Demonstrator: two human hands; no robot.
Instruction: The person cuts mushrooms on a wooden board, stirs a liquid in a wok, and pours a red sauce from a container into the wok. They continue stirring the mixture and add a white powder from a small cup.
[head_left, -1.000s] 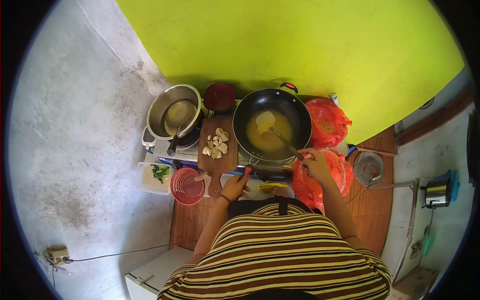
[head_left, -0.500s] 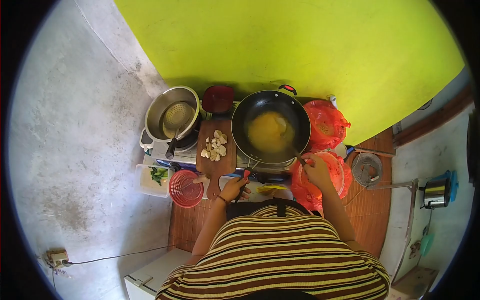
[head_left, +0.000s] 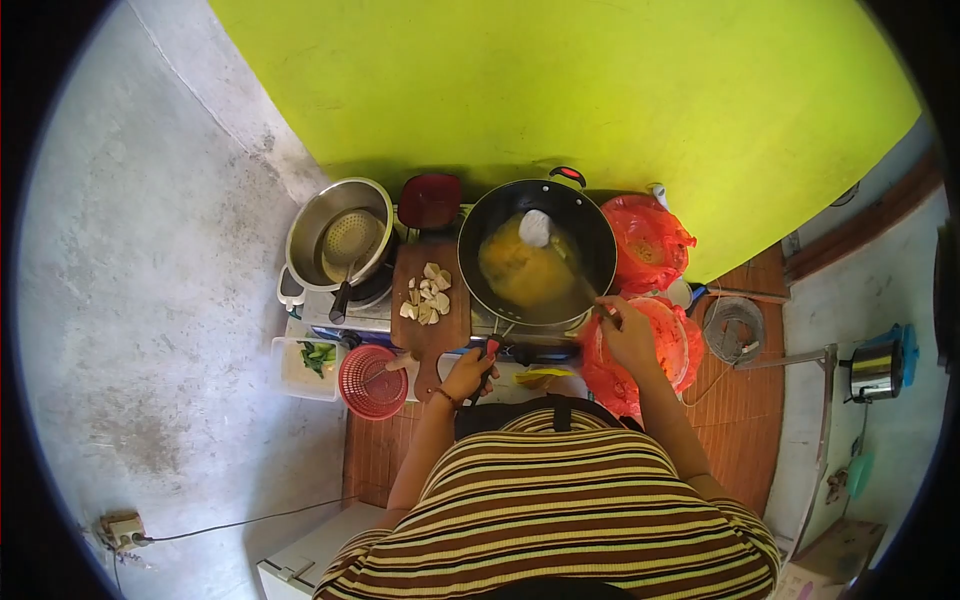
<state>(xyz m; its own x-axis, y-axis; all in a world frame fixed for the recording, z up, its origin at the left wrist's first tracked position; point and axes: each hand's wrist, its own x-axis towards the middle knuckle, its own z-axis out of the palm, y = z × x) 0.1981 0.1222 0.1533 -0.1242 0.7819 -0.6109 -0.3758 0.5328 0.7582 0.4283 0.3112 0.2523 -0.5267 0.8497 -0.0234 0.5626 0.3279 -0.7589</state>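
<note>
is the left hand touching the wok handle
Touching. The head view shows the left hand closed around the near end of the wok handle, with no gap between them.

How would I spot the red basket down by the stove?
Find the black wok against the green wall, then the wooden board at its left. The red basket sits just below and left of the board's handle, beside a clear tub of greens. It is the only round, slatted red thing there; the other red things are crumpled bags.

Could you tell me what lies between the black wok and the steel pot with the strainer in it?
In the head view, a wooden cutting board carrying pale cut pieces lies between the wok and the steel pot.
</note>
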